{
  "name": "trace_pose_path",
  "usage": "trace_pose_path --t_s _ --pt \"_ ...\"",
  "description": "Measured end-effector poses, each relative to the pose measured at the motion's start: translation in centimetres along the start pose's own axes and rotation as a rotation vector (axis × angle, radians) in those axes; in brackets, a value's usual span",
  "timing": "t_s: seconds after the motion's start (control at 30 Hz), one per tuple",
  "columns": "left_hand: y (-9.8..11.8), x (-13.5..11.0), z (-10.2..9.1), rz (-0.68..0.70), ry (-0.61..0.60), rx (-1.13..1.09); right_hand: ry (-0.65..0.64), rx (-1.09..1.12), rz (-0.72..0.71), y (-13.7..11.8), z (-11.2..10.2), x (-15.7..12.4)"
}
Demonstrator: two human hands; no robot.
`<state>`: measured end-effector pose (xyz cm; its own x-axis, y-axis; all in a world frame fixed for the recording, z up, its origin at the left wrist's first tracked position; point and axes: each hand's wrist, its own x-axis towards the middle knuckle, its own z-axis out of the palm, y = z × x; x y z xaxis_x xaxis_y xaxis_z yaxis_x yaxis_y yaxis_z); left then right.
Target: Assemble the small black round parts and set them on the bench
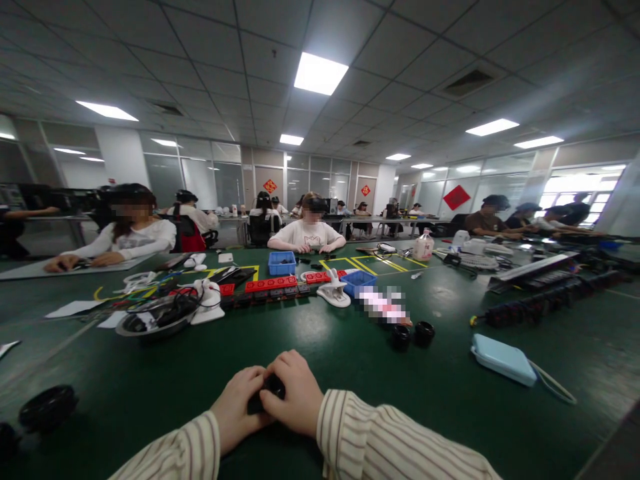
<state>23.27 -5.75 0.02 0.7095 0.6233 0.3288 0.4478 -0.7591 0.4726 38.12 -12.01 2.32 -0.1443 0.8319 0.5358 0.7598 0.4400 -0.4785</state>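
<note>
Both my hands are together over the green table, closed around a small black part [275, 385]. My left hand [237, 403] grips it from the left, fingers curled over its side. Against its right side is my right hand [296, 395], with the thumb in front and the fingers over the top. Most of the part is covered, so its exact kind is not visible. Two round black ring-like pieces, one [401, 337] beside the other [425, 333], lie beyond my hands to the right. Another black ring-like piece [49, 408] rests at the far left.
A light blue case [503, 360] with a strap lies at right. Ahead are a metal bowl [150, 328] of cables, red-and-black strips [270, 285], a white clamp-like object [336, 291] and blue baskets [283, 264]. Across the table sits a person [307, 235]; others work around.
</note>
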Motion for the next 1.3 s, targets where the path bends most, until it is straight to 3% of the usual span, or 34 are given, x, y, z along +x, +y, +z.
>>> trace_pose_path --t_s 0.13,0.23,0.43,0.67,0.8,1.03,1.3 --pt "0.3 0.1 -0.3 0.009 -0.021 -0.017 -0.012 0.042 -0.184 0.1 -0.1 0.0" --pt "0.1 0.1 -0.2 -0.003 -0.035 -0.016 0.004 0.078 -0.237 0.0 -0.2 -0.1" --pt "-0.6 0.1 0.1 0.01 -0.003 -0.006 0.028 0.079 -0.105 -0.3 -0.4 0.0" --pt "0.1 0.3 -0.2 -0.03 -0.028 0.012 -0.007 0.029 0.059 -0.4 -0.2 0.1" --pt "-0.1 0.3 -0.1 -0.044 -0.036 0.005 -0.014 0.044 0.046 -0.5 0.1 0.2" --pt "-0.3 0.2 0.1 -0.046 -0.017 0.025 -0.072 0.16 -0.166 -0.5 -0.4 0.1" --pt "0.0 0.3 -0.3 -0.06 -0.032 0.044 0.022 0.122 0.021 0.6 0.2 0.0"
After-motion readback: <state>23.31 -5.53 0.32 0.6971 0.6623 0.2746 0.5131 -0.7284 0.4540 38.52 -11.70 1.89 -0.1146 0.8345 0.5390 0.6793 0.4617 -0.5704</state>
